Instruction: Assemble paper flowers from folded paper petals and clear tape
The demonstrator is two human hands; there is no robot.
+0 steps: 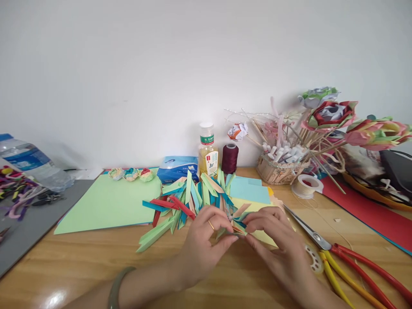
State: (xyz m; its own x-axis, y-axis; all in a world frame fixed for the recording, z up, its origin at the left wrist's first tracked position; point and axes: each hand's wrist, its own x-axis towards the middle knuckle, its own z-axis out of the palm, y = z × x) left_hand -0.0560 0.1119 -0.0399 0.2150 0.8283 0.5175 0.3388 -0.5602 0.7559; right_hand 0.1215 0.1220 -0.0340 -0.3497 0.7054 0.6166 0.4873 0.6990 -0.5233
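Observation:
My left hand (209, 238), with a gold ring on a finger and a bangle at the wrist, pinches a small bundle of folded paper strips (238, 227). My right hand (278, 242) closes on the same bundle from the other side, thumb and fingers together. The strips are green, blue and peach, and my fingers hide part of them. Just behind my left hand lies a loose pile of folded paper strips (189, 193) in green, blue, red and peach. Pale yellow and light blue paper sheets (254, 191) lie beyond my right hand.
Red-handled scissors (331, 246) and yellow-handled pliers (334, 274) lie at the right, near a thread spool (307, 186). Behind stand a tissue pack (178, 168), a drink bottle (207, 150), maroon thread (230, 159) and a basket (281, 171) with paper flowers. Green paper (109, 201) lies left.

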